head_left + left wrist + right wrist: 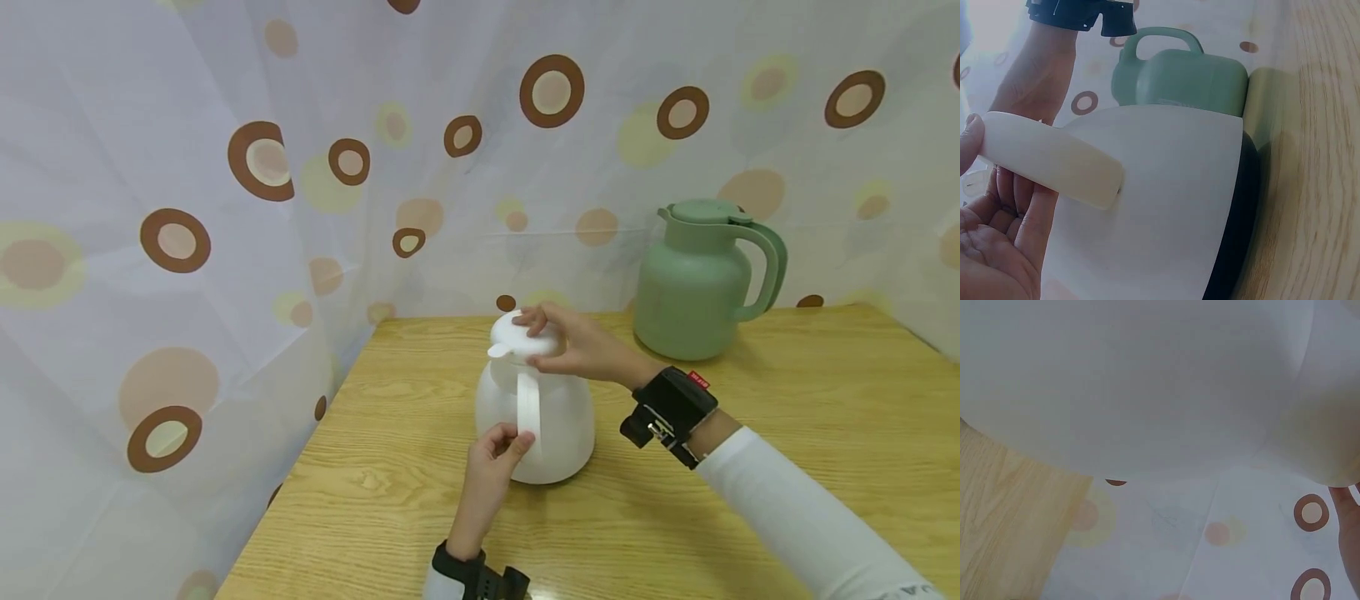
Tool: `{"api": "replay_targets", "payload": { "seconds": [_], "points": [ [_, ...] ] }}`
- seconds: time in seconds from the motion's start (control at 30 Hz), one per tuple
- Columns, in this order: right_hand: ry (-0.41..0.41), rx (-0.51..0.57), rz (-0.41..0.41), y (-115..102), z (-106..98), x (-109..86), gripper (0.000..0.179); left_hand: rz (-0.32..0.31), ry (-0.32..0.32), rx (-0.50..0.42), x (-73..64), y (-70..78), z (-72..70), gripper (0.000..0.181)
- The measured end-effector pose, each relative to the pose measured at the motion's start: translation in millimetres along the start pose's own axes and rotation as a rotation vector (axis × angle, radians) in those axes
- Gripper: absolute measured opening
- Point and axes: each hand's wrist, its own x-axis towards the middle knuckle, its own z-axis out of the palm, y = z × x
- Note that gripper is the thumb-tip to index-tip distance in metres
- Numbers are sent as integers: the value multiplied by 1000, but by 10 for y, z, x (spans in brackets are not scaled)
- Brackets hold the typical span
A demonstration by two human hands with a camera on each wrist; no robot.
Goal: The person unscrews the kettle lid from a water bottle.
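Observation:
A white thermos jug (566, 425) stands upright on the wooden table, its handle facing me. My left hand (491, 467) pinches the lower part of the handle (528, 400) between thumb and fingers. On top, my right hand (585, 343) grips the rounded white lid (510, 333) from the right, fingers over it and thumb at its near side. In the left wrist view the jug's handle (1054, 156) sticks out toward the left thumb. The jug's pale body (1147, 381) fills most of the right wrist view, and only the edge of my right hand (1349, 544) shows there.
A green thermos jug (690, 283) with a looped handle stands behind and to the right, near the back edge of the table (787, 433). A white sheet (450, 75) printed with brown and yellow circles hangs behind the table and down its left side.

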Motion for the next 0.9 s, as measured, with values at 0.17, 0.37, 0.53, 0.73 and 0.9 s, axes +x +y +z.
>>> {"api": "replay_targets", "payload": {
  "seconds": [0.17, 0.37, 0.53, 0.73, 0.9],
  "points": [
    [-7, -120, -15, -40, -12, -8, 32, 0, -10, -1, 13, -22, 6, 22],
    [-7, -516, -114, -253, 33, 31, 39, 9, -7, -5, -2, -1, -2, 23],
    [71, -701, -179, -410, 151, 76, 33, 31, -9, -36, -10, 12, 5, 22],
    [107, -749, -165, -439, 223, 104, 28, 13, -8, -41, -15, 3, 11, 21],
    [94, -673, -150, -409, 204, 80, 29, 16, -13, -27, -32, 66, -1, 21]
  ]
}}
